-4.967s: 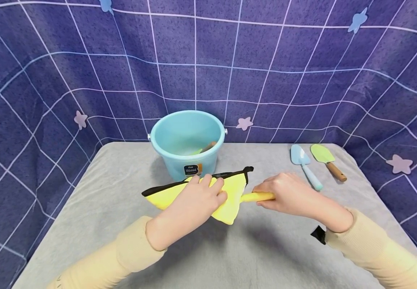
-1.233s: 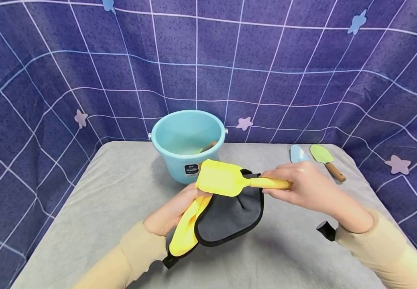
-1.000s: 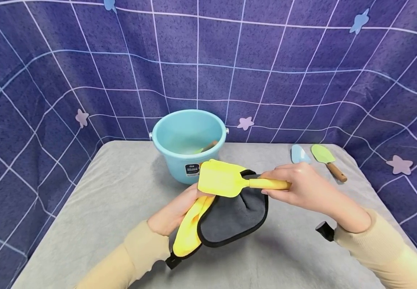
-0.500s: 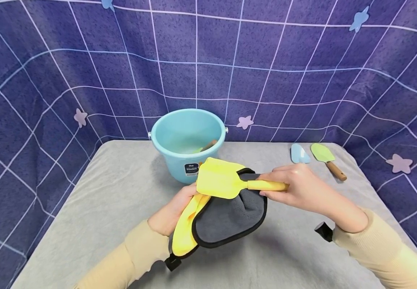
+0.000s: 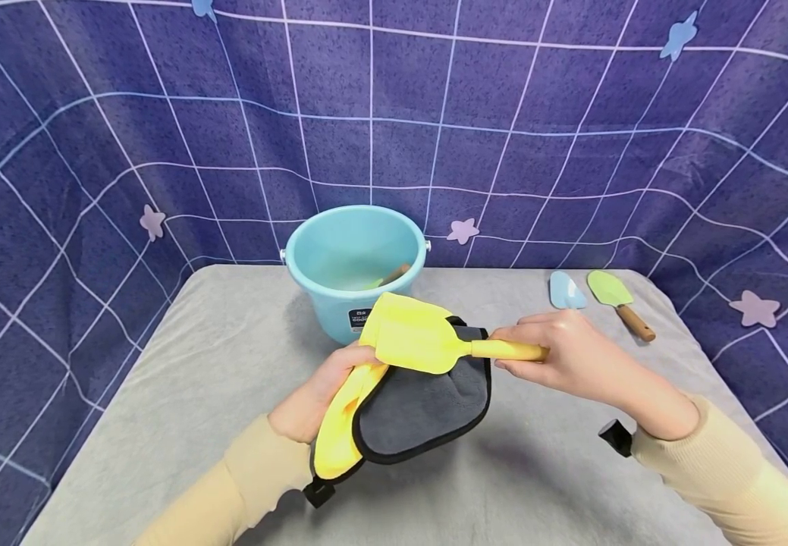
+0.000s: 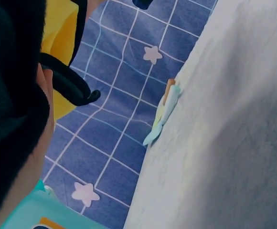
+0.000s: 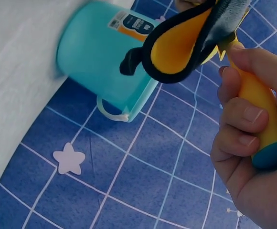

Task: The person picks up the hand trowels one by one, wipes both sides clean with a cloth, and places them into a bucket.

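My right hand grips the handle of a yellow toy shovel, its broad blade pointing left in the head view. The right wrist view shows the fingers curled round the yellow handle, whose end cap is dark teal. Behind the blade my left hand holds a cloth, yellow on one side and grey on the other, with black edging. The cloth is folded up against the back of the blade, its grey side hanging toward me. Most left fingers are hidden by cloth and blade.
A light blue bucket stands just beyond the blade, with a brown-handled tool inside. At the back right of the grey-covered table lie a blue trowel and a green trowel with a wooden handle. A purple curtain surrounds the table.
Earlier the cloth covered the blade, yellow side up, with my left hand on top. Now the hand and cloth are behind the bared blade. Lately they have shifted slightly left.
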Motion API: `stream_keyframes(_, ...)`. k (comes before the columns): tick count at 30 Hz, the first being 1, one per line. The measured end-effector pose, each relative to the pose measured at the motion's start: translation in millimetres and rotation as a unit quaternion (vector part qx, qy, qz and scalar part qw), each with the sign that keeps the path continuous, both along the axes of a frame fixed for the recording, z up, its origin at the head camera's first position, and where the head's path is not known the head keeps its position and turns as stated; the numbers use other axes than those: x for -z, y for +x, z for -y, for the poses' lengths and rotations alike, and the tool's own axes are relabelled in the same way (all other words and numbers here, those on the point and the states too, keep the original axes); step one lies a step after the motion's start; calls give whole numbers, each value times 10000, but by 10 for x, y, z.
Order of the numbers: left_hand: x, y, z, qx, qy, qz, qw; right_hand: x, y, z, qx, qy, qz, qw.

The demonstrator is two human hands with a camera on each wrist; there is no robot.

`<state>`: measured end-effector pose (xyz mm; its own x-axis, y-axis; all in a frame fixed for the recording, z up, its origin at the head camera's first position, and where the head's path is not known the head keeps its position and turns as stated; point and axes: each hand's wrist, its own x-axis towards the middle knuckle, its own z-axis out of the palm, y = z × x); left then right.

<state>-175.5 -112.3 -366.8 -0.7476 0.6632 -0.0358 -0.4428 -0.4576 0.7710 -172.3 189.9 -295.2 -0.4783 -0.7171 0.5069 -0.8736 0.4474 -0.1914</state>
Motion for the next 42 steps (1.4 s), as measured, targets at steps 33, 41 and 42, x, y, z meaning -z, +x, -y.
stream_keyframes(33, -170, 99, 434, -115, -377, 264, 9989, 33, -1, -123, -32, 139, 56, 9999)
stream_keyframes(41, -179, 137, 569, -149, -442, 42, 9989, 56, 14, -107, -191, 33, 90, 9998)
stream_keyframes(42, -185, 149, 588, -156, -474, 62, 9987, 59, 15, -104, -223, 17, 75, 9997)
